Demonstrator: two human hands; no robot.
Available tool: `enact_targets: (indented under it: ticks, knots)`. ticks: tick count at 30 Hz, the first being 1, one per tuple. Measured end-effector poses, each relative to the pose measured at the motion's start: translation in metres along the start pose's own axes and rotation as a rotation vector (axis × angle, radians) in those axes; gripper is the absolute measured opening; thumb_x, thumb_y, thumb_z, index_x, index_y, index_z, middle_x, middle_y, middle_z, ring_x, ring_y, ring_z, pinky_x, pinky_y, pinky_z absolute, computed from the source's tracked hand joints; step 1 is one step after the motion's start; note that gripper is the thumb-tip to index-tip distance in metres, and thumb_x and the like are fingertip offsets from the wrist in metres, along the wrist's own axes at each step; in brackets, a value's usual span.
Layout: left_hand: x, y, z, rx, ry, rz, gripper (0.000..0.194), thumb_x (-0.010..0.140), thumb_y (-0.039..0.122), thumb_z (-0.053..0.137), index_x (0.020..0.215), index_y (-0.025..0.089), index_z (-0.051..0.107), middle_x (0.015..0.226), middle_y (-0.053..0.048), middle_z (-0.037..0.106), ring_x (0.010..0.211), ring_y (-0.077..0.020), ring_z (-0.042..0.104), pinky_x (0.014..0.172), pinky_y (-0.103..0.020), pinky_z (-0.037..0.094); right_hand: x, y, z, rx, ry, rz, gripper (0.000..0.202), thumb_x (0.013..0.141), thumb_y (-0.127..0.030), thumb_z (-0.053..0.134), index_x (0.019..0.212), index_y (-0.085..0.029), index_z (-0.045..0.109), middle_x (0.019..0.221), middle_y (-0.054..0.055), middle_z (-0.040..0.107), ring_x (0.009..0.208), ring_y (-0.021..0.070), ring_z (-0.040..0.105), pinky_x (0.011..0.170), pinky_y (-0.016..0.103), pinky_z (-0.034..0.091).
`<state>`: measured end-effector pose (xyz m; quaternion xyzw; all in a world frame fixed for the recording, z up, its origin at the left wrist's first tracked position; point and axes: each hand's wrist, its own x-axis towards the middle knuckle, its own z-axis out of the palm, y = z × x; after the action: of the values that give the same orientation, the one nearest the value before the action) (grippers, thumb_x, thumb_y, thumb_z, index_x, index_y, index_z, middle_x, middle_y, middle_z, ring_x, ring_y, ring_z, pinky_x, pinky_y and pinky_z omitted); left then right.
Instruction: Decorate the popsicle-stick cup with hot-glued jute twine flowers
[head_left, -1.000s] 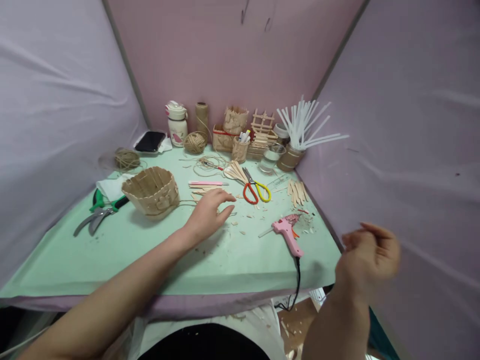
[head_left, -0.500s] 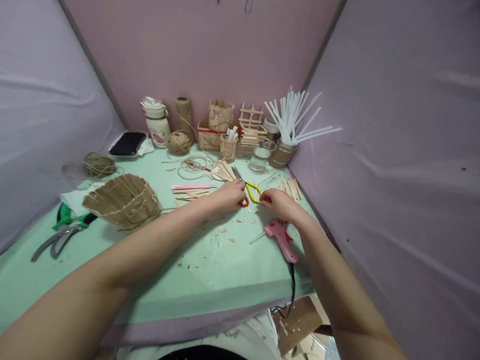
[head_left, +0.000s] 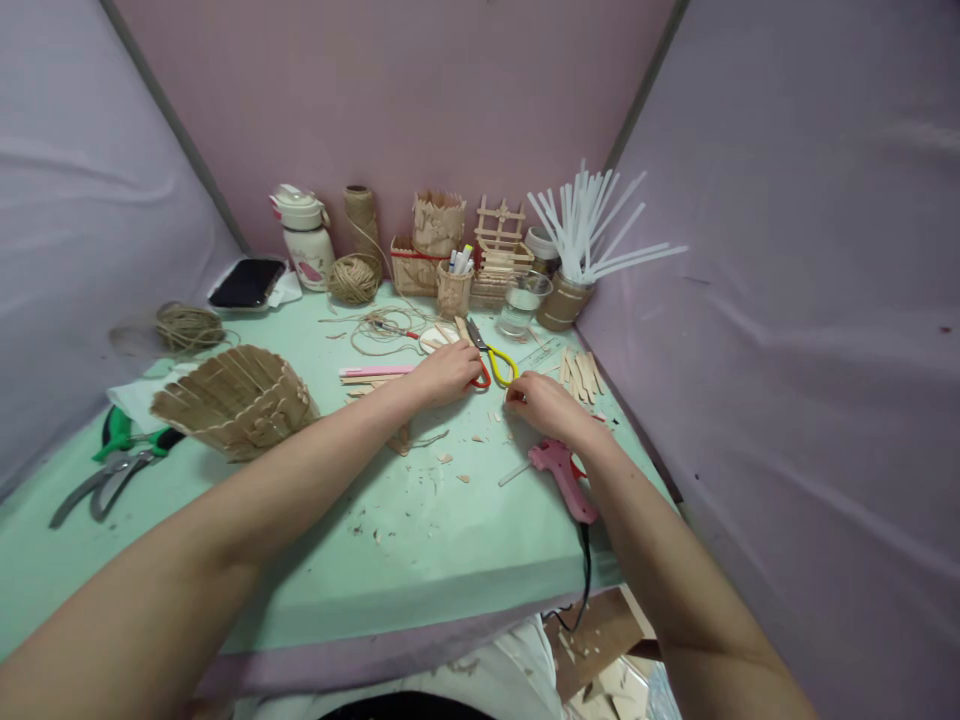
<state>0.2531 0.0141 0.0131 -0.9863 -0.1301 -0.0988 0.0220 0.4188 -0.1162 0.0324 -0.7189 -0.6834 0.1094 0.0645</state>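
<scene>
My left hand (head_left: 448, 373) is over the wooden sticks near the table's middle, at the red handle of the scissors, its fingers bent down; what they hold is hidden. The scissors (head_left: 501, 366), with one red and one yellow handle, lie with dark blades toward the back. My right hand (head_left: 541, 402) is just right of the yellow handle, fingers curled together, and anything between them is too small to make out. A pink glue gun (head_left: 564, 478) lies below my right hand. Left of my left hand is a pink tool (head_left: 375, 371) beside thin sticks.
A stick basket (head_left: 236, 400) and green-handled pliers (head_left: 124, 465) are at left. Along the back stand a bottle (head_left: 306, 240), twine ball (head_left: 354, 279), small baskets (head_left: 416, 270), a glass of water (head_left: 519, 310) and a jar of glue sticks (head_left: 564, 303). Wood scraps dot the table.
My right hand has moved slightly left and away from the yellow handle. My left hand has shifted a little left and up over the sticks. The view has shifted slightly.
</scene>
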Motion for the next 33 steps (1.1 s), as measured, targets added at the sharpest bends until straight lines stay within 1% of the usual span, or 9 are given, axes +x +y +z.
enact_targets:
  ticks: [4,9,14,17,20,22,26,30,33]
  knots:
    - [-0.001,0.005,-0.005,-0.011,-0.003,-0.062,0.019,0.084,0.018,0.056,0.096,0.014,0.069,0.104,-0.012,0.064,0.101,-0.0252,0.055,0.085,-0.035,0.043,0.001,-0.010,0.004,0.034,-0.037,-0.044,0.015,0.084,-0.014,0.057,0.086,-0.019,0.071,0.091,0.006,0.069,0.080,0.0160,0.060,0.069,0.023,0.037]
    - [-0.017,0.009,-0.028,-0.087,0.086,-0.162,0.025,0.086,0.021,0.055,0.107,0.012,0.067,0.110,-0.015,0.063,0.106,-0.0272,0.054,0.093,-0.039,0.043,0.009,-0.018,0.014,0.050,-0.065,-0.104,0.010,0.079,-0.012,0.061,0.080,-0.018,0.069,0.089,0.007,0.068,0.081,0.0173,0.059,0.068,0.024,0.036]
    - [-0.044,0.017,-0.041,-0.292,0.187,-0.251,0.024,0.086,0.025,0.059,0.105,0.014,0.067,0.108,-0.013,0.065,0.107,-0.0264,0.056,0.096,-0.041,0.043,0.014,-0.019,0.016,0.073,-0.082,-0.096,0.009,0.074,-0.009,0.062,0.076,-0.017,0.065,0.083,0.005,0.067,0.073,0.0149,0.056,0.062,0.023,0.034]
    - [-0.060,0.029,-0.043,-0.509,0.212,-0.374,0.020,0.084,0.027,0.060,0.099,0.017,0.068,0.101,-0.008,0.067,0.096,-0.0225,0.060,0.089,-0.037,0.046,0.011,-0.020,0.009,0.095,-0.081,-0.090,0.010,0.075,-0.008,0.060,0.077,-0.018,0.062,0.077,0.001,0.065,0.068,0.0131,0.054,0.060,0.022,0.033]
    - [-0.076,0.046,-0.043,-0.886,0.129,-0.592,0.015,0.081,0.029,0.064,0.089,0.017,0.069,0.087,-0.004,0.069,0.079,-0.0177,0.061,0.075,-0.032,0.048,-0.004,-0.026,-0.003,0.261,-0.060,-0.100,0.010,0.077,-0.009,0.058,0.075,-0.019,0.060,0.073,-0.002,0.062,0.069,0.0122,0.054,0.062,0.022,0.036]
    - [-0.087,0.059,-0.042,-1.312,0.050,-0.722,0.016,0.078,0.029,0.069,0.088,0.016,0.069,0.086,-0.004,0.070,0.075,-0.0148,0.061,0.072,-0.029,0.049,-0.021,-0.034,-0.011,0.494,-0.054,-0.117,0.006,0.079,-0.014,0.060,0.075,-0.019,0.060,0.073,-0.002,0.061,0.069,0.0123,0.054,0.066,0.023,0.040]
    - [-0.104,0.079,-0.038,-2.023,-0.073,-0.824,0.030,0.068,0.029,0.083,0.091,0.014,0.070,0.088,-0.006,0.072,0.072,-0.0098,0.063,0.071,-0.022,0.050,-0.058,-0.052,-0.013,0.894,-0.086,-0.199,0.007,0.081,-0.025,0.066,0.078,-0.020,0.062,0.078,-0.001,0.063,0.075,0.0136,0.057,0.073,0.026,0.044]
    - [-0.112,0.089,-0.032,-2.202,-0.238,-0.768,0.035,0.063,0.027,0.088,0.088,0.011,0.070,0.074,-0.003,0.068,0.063,-0.0060,0.061,0.062,-0.016,0.047,-0.078,-0.061,0.006,1.008,-0.025,-0.294,0.011,0.083,-0.027,0.069,0.077,-0.020,0.062,0.087,0.001,0.061,0.083,0.0145,0.057,0.078,0.028,0.045]
    - [-0.114,0.091,-0.030,-2.213,-0.269,-0.754,0.034,0.061,0.025,0.089,0.084,0.012,0.068,0.068,0.000,0.065,0.057,-0.0047,0.058,0.057,-0.015,0.045,-0.080,-0.061,0.017,0.993,-0.007,-0.310,0.011,0.085,-0.027,0.069,0.079,-0.021,0.062,0.085,0.001,0.059,0.081,0.0146,0.055,0.076,0.028,0.045]
